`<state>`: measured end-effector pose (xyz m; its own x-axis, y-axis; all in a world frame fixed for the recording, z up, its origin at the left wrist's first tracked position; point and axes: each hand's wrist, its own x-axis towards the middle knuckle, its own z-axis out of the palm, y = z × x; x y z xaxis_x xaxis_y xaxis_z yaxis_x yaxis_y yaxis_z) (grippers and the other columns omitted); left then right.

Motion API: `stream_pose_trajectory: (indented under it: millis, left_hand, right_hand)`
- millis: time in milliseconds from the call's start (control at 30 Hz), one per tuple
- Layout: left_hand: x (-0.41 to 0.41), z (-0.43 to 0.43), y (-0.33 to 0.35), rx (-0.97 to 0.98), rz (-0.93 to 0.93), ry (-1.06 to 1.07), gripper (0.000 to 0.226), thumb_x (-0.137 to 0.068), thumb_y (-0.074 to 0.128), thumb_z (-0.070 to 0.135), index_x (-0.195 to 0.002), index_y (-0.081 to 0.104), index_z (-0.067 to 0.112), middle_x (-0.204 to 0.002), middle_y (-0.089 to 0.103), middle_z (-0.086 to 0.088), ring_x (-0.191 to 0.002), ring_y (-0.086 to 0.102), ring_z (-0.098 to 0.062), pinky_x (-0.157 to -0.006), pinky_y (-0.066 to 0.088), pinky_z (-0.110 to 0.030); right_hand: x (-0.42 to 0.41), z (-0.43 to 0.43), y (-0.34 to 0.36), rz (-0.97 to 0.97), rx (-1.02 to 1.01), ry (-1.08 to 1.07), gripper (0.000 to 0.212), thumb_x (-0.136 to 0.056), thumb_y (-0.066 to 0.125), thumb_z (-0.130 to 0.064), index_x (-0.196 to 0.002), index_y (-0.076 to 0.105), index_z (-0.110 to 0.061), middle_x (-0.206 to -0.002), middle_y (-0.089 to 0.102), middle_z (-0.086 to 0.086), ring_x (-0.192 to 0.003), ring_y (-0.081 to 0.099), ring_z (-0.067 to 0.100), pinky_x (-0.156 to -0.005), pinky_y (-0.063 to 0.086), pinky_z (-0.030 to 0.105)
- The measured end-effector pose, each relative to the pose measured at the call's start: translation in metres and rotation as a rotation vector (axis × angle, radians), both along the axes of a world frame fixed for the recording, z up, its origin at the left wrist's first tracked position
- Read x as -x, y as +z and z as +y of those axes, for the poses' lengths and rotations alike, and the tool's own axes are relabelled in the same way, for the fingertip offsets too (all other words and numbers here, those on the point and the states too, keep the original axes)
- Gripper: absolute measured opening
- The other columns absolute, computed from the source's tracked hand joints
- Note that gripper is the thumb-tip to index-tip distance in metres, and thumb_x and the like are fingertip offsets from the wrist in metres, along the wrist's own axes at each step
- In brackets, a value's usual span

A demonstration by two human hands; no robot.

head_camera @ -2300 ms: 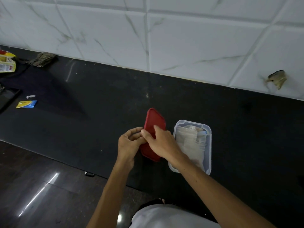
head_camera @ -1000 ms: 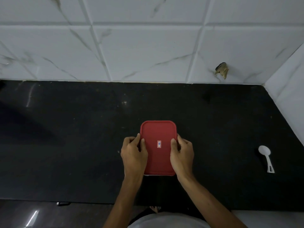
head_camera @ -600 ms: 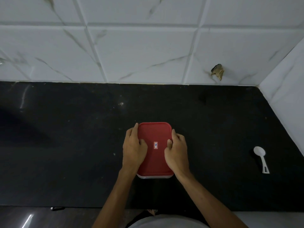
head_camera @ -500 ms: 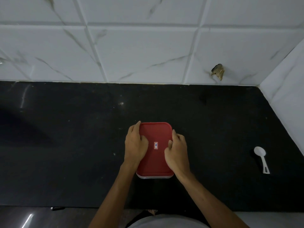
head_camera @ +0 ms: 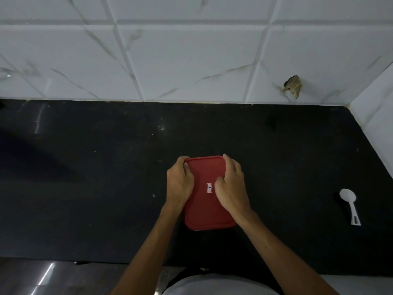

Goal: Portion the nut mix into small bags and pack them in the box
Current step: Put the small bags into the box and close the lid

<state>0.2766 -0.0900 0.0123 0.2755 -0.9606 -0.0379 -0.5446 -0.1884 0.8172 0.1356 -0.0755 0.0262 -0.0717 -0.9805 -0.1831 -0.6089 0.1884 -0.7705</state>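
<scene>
Here, the box (head_camera: 210, 216) sits flat on the black countertop (head_camera: 85, 167), closed under its red lid (head_camera: 205, 171). From above only the lid shows, and the walls beneath it are hidden. A small white label (head_camera: 209, 187) lies near the middle of the lid.

My left hand (head_camera: 179, 182) grips the box's left side. Its fingers curl over the far left corner of the lid, and the palm lies along the left edge. My right hand (head_camera: 231, 186) grips the right side. Its fingers wrap the far right corner and edge, while the thumb presses down on the lid just right of the label. Both forearms run from the box's near end back toward me, and the left one covers the near left edge. Whether the lid is seated all the way round, I cannot tell.

Right of the box, and well apart from it, a white plastic spoon (head_camera: 349, 207) lies on the countertop, bowl on the far side and handle on the near side. Beyond the box the countertop ends at a white marbled tile wall (head_camera: 170, 60). Beyond the box and to its right, one tile bears a chipped hole (head_camera: 293, 86). On the near side of the box, past the counter edge, my pale garment (head_camera: 212, 286) shows. To the near left is a glossy dark floor (head_camera: 42, 277) with a streak of reflected light.
</scene>
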Motion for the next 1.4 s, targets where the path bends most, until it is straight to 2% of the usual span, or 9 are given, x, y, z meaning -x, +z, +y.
stream_pose_trajectory:
  millis: [133, 333, 533, 700, 833, 967, 1133, 1267, 1400]
  left_hand:
    - [0.006, -0.004, 0.000, -0.006, 0.005, 0.013, 0.031, -0.105, 0.036, 0.003, -0.115, 0.065, 0.005, -0.081, 0.063, 0.004, -0.070, 0.062, -0.006, -0.063, 0.048, -0.008]
    - [0.005, -0.008, -0.010, 0.037, 0.015, -0.001, 0.031, -0.108, 0.037, 0.009, -0.099, 0.067, 0.008, -0.074, 0.063, 0.006, -0.063, 0.060, -0.006, -0.059, 0.048, -0.012]
    - [0.004, -0.012, -0.015, 0.022, 0.090, -0.009, 0.032, -0.107, 0.037, 0.007, -0.103, 0.068, 0.014, -0.084, 0.066, 0.012, -0.077, 0.065, 0.002, -0.065, 0.049, -0.008]
    - [0.002, -0.012, -0.014, -0.006, 0.014, -0.031, 0.033, -0.108, 0.037, 0.011, -0.121, 0.068, 0.011, -0.106, 0.071, 0.000, -0.092, 0.068, -0.006, -0.086, 0.059, -0.033]
    - [0.010, 0.021, -0.006, -0.084, -0.272, -0.100, 0.051, -0.109, 0.037, 0.030, -0.158, 0.032, 0.015, -0.164, 0.031, -0.007, -0.148, 0.035, -0.021, -0.113, 0.043, -0.045]
    - [0.020, 0.071, -0.009, -0.102, -0.342, -0.218, 0.068, -0.105, 0.023, 0.050, -0.163, 0.008, 0.016, -0.171, -0.008, -0.003, -0.157, 0.012, -0.021, -0.112, 0.043, -0.039]
    - [0.011, 0.068, -0.021, -0.022, -0.365, -0.274, 0.074, -0.102, 0.012, 0.055, -0.163, 0.007, 0.014, -0.170, -0.011, -0.001, -0.157, 0.015, -0.021, -0.108, 0.048, -0.034]
    - [0.010, 0.070, -0.026, -0.032, -0.421, -0.278, 0.071, -0.104, 0.013, 0.051, -0.163, 0.007, 0.013, -0.171, -0.006, -0.006, -0.155, 0.022, -0.025, -0.100, 0.056, -0.040]
    - [0.013, 0.067, -0.022, -0.097, -0.515, -0.292, 0.074, -0.101, 0.005, 0.054, -0.162, 0.006, 0.012, -0.171, -0.007, -0.009, -0.158, 0.003, -0.028, -0.123, 0.029, -0.052]
  right_hand:
    - [0.001, -0.009, 0.000, 0.058, 0.045, -0.015, 0.048, -0.104, 0.040, -0.029, -0.150, 0.028, -0.020, -0.152, 0.035, -0.001, -0.136, 0.038, 0.014, -0.096, 0.030, 0.021]
    - [-0.003, -0.009, -0.012, 0.256, 0.158, 0.067, 0.047, -0.106, 0.033, -0.027, -0.151, 0.025, -0.019, -0.152, 0.033, 0.000, -0.125, 0.048, 0.014, -0.089, 0.035, 0.018]
    - [-0.003, -0.016, -0.016, 0.215, 0.068, 0.046, 0.044, -0.106, 0.028, -0.034, -0.147, 0.024, -0.021, -0.148, 0.036, -0.002, -0.117, 0.056, 0.016, -0.090, 0.052, 0.033]
    - [-0.003, -0.015, -0.015, 0.194, 0.059, 0.045, 0.045, -0.106, 0.026, -0.037, -0.149, 0.023, -0.022, -0.150, 0.035, -0.001, -0.119, 0.055, 0.017, -0.090, 0.051, 0.035]
    - [0.000, 0.005, -0.011, -0.009, -0.005, 0.001, 0.055, -0.106, 0.033, -0.030, -0.156, 0.009, -0.023, -0.162, 0.013, -0.001, -0.143, 0.032, 0.016, -0.107, 0.037, 0.030]
    - [0.001, 0.040, -0.015, -0.025, 0.011, -0.022, 0.059, -0.106, 0.030, -0.030, -0.157, 0.001, -0.024, -0.164, 0.007, -0.005, -0.146, 0.023, 0.010, -0.103, 0.026, 0.018]
    - [-0.007, 0.051, -0.025, -0.055, 0.026, -0.123, 0.057, -0.106, 0.026, -0.034, -0.157, 0.003, -0.023, -0.163, 0.017, -0.002, -0.143, 0.029, 0.009, -0.096, 0.025, 0.004]
    - [-0.011, 0.052, -0.025, 0.045, 0.045, -0.109, 0.059, -0.104, 0.022, -0.039, -0.157, 0.000, -0.022, -0.160, 0.022, 0.000, -0.137, 0.041, 0.014, -0.100, 0.041, 0.021]
    - [-0.007, 0.049, -0.020, 0.208, 0.023, -0.018, 0.061, -0.105, 0.021, -0.038, -0.156, -0.007, -0.018, -0.164, 0.008, 0.002, -0.146, 0.027, 0.017, -0.109, 0.040, 0.031]
